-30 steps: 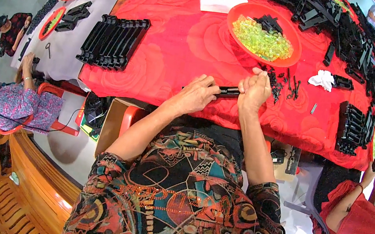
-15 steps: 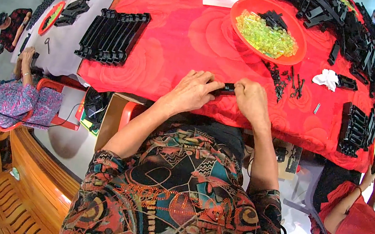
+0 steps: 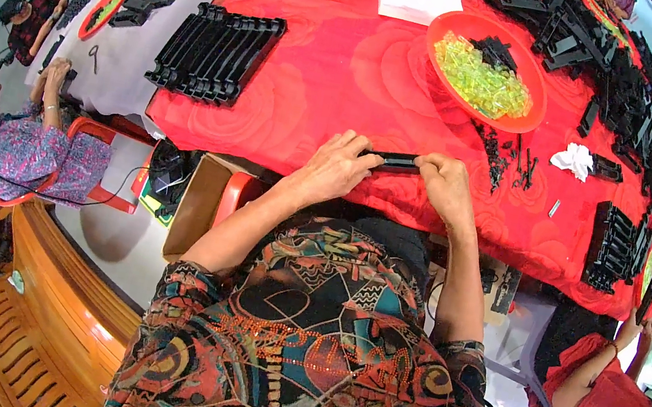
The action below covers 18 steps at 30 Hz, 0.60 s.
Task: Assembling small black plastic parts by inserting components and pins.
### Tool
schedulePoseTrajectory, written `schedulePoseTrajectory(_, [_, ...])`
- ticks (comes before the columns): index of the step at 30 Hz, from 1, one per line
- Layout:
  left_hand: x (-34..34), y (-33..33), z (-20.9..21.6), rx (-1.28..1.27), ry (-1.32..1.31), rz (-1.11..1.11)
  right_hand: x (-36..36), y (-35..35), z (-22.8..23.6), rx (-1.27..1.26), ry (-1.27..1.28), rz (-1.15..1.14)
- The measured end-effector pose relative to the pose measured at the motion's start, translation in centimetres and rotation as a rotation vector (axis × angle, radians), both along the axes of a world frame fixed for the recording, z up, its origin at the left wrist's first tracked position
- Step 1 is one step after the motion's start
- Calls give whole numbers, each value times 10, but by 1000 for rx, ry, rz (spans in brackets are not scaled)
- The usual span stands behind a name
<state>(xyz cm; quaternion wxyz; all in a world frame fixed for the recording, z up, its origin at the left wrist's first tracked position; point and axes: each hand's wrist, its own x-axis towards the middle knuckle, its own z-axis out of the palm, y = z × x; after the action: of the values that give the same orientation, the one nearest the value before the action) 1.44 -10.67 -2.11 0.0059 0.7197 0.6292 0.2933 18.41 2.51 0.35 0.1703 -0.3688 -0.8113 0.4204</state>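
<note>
Both my hands hold one long black plastic part [image 3: 396,162] near the front edge of the red-covered table [image 3: 323,72]. My left hand [image 3: 337,169] is closed on its left end, and my right hand [image 3: 445,188] pinches the right end between thumb and fingers. The middle of the part shows between them, lying roughly level. Ahead to the right stands a red bowl [image 3: 537,110] of yellow-green translucent pieces [image 3: 481,78], with small black parts [image 3: 495,52] on top. Little black pieces [image 3: 496,168] lie scattered just below the bowl.
A row of black parts [image 3: 215,53] lies at left, another stack [image 3: 611,245] at right. Black parts heap [image 3: 582,39] along the far right. A white box [image 3: 418,2], crumpled tissue [image 3: 573,160] and other people, one at left [image 3: 30,151], one at right [image 3: 605,401], surround the table.
My hands have moved slightly apart, so more of the black part shows between them. The whole view has shifted a little, moving the table things rightward.
</note>
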Motion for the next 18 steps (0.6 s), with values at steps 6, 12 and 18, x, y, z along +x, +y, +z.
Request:
schedulePoseTrajectory(6, [5,1,3,-1,29,14,4,-10,6,-558,207,-206])
schedulePoseTrajectory(12, [2,3,8,-41,34,-11,1,-11,6,-538,247,-196])
schedulePoseTrajectory(18, [9,10,16,15,6,-40,6,-7,6,-682,294,-171])
